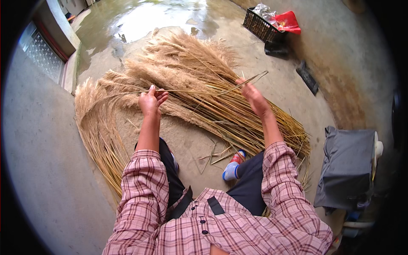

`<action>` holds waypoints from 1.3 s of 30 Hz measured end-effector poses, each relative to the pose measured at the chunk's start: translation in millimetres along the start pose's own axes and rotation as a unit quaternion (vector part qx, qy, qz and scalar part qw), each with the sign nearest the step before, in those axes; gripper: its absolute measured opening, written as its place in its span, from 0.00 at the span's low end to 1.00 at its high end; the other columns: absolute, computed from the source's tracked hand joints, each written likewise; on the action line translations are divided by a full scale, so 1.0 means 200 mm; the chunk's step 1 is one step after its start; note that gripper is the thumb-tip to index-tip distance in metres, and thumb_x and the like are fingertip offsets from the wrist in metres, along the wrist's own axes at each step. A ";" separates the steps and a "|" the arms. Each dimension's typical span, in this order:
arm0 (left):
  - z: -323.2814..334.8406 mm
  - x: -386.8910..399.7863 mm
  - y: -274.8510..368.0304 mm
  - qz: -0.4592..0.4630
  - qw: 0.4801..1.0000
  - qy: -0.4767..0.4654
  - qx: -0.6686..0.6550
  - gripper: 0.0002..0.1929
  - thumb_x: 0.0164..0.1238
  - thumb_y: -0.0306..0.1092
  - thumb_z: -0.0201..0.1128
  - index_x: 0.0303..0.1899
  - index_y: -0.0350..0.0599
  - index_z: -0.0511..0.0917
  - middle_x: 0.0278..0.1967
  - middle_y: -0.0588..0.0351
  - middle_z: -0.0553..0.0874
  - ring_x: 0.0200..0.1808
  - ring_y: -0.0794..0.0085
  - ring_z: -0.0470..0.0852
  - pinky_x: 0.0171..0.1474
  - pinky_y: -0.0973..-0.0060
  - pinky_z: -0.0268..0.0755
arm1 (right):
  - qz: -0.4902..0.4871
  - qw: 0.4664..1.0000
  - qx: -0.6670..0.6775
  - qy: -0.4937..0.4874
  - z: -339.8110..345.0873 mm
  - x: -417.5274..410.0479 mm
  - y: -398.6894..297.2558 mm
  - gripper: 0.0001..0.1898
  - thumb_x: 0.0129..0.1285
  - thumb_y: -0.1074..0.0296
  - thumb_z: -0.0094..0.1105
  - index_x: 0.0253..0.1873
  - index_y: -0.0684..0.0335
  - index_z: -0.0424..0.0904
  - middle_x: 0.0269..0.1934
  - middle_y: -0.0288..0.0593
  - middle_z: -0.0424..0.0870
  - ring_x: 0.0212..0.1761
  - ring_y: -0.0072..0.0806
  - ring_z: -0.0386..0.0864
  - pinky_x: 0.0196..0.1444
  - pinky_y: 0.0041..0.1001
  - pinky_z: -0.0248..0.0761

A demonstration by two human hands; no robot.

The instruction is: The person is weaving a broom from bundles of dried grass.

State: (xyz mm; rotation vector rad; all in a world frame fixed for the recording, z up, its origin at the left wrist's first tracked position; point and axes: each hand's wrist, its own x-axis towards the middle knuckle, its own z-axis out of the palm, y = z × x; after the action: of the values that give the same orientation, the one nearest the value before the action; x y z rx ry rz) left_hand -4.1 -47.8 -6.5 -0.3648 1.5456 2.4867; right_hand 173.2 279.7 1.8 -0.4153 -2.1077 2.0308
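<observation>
My left hand (153, 99) pinches a long, thin dried reed stalk (191, 92) between thumb and forefinger, its other fingers loosely curled. The stalk's feathery plume (98, 105) droops to the left. To the right, my right hand (251, 94) is raised beside the stalk's bent dry leaf end (245, 81); whether its fingers grip it is unclear. Beneath both hands lies a large heap of plumed reeds (178, 76), plumes towards the upper left and stems (271, 127) towards the lower right. A second bunch of plumed stalks (105, 159) lies at the left.
A black plastic crate (259, 25) holding a red bag (288, 22) stands at the upper right. Dark objects (307, 78) lie by the wall. A grey cloth-covered object (346, 169) stands at the right. Broken stems (220, 156) lie near my foot. Wet floor (143, 19) shines beyond the reeds.
</observation>
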 end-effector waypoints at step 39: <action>0.14 -0.09 -0.14 0.075 0.994 -0.063 0.038 0.08 0.71 0.36 0.56 0.33 0.45 0.73 0.29 0.54 0.85 0.25 0.75 0.82 0.29 0.74 0.78 | 0.161 0.833 0.380 0.368 -0.07 0.20 0.36 0.08 0.61 0.80 0.39 0.31 0.75 0.68 0.21 0.49 0.73 0.21 0.38 0.78 0.26 0.39 0.84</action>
State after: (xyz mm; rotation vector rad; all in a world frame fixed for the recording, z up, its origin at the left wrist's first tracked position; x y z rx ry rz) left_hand 17.2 -11.5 -12.7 -0.0805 1.6662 2.4970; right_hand 145.1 307.3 -72.4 -1.1983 -0.7379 2.1510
